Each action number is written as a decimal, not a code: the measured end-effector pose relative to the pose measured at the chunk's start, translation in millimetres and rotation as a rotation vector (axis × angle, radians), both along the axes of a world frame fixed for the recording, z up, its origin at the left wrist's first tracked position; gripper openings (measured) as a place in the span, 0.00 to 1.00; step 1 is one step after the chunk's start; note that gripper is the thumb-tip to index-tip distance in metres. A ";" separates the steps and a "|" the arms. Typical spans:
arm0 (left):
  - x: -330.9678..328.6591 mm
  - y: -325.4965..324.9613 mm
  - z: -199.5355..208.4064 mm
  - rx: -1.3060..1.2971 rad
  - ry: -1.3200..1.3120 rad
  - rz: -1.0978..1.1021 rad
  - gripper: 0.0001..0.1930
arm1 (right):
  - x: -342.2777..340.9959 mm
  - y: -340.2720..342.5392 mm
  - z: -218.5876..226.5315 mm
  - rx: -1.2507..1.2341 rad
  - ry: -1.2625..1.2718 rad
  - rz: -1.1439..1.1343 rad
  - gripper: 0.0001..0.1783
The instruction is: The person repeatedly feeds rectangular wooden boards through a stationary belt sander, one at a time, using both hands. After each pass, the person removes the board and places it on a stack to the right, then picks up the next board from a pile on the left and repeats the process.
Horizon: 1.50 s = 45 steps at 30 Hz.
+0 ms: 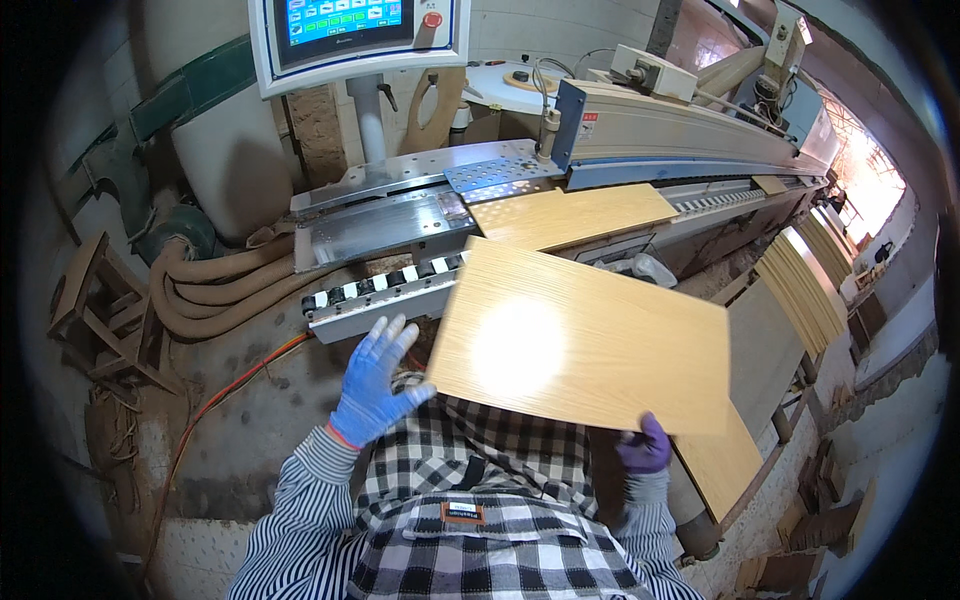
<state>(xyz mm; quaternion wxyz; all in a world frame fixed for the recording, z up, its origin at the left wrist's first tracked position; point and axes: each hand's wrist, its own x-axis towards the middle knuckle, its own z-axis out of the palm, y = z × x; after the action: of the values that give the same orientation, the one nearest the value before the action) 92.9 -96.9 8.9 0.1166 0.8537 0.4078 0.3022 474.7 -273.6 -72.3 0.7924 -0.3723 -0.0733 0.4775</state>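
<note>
A rectangular wood-grain board [620, 340] is held up in front of me, tilted, with a bright glare on its face. My right hand [645, 446], in a purple glove, grips its near edge close to the right corner; the fingers under the board are hidden. Beside the board's left edge is my left hand [376, 384] in a blue glove, fingers stretched out and apart. Its thumb is at the near left corner, and I cannot tell whether it touches. Beyond lies another wood-grain board [570, 215] on the bed of a long machine [690, 130].
A roller rail [385, 288] juts out at the machine's left end. Behind it stands a control screen [345, 22] with a red button. Thick hoses [215, 290] and a wooden stool [110, 315] are at left. On the right, a stack of boards [800, 290] and a loose panel [725, 465] lie on a support.
</note>
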 end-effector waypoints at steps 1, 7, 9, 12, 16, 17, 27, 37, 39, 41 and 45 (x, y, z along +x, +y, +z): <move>-1.7 -5.9 6.6 -0.021 0.054 0.002 0.44 | -9.4 19.8 1.4 0.022 0.044 0.135 0.14; -60.9 -12.0 -10.6 0.194 0.253 0.314 0.39 | -91.3 131.3 26.7 0.124 0.073 0.545 0.11; -84.8 -12.8 -14.6 0.198 0.240 0.392 0.37 | -112.9 159.5 42.4 0.117 0.079 0.669 0.11; -103.9 -2.1 -18.9 0.214 0.131 0.410 0.34 | -137.5 194.8 38.5 0.133 0.102 0.762 0.14; -114.5 21.8 -21.7 0.188 0.068 0.458 0.32 | -154.2 227.8 39.6 0.051 0.286 0.813 0.16; -114.4 31.6 -25.5 0.178 0.064 0.481 0.32 | -148.7 231.9 45.0 0.025 0.290 0.872 0.16; -92.9 98.1 -20.8 0.143 0.111 0.549 0.32 | -82.6 154.5 156.5 -0.159 -2.448 0.311 0.16; -92.2 99.2 -16.6 0.093 0.103 0.542 0.33 | -164.0 72.4 255.6 0.766 -2.155 0.453 0.10; -98.6 93.1 -21.4 0.074 0.154 0.587 0.34 | -172.4 75.6 251.5 0.828 -2.086 0.511 0.10; -96.1 93.0 -12.8 0.060 0.183 0.602 0.35 | -176.2 71.6 251.9 0.854 -2.059 0.531 0.10; -90.1 94.9 -15.0 0.060 0.142 0.573 0.34 | -186.0 71.0 248.9 0.878 -2.007 0.577 0.10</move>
<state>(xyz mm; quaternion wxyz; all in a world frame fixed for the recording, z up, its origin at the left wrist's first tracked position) 2.8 -2.0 -6.2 -0.0274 0.7259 0.6302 0.2743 288.7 -202.6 176.6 0.2978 -0.2459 -0.9204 0.0610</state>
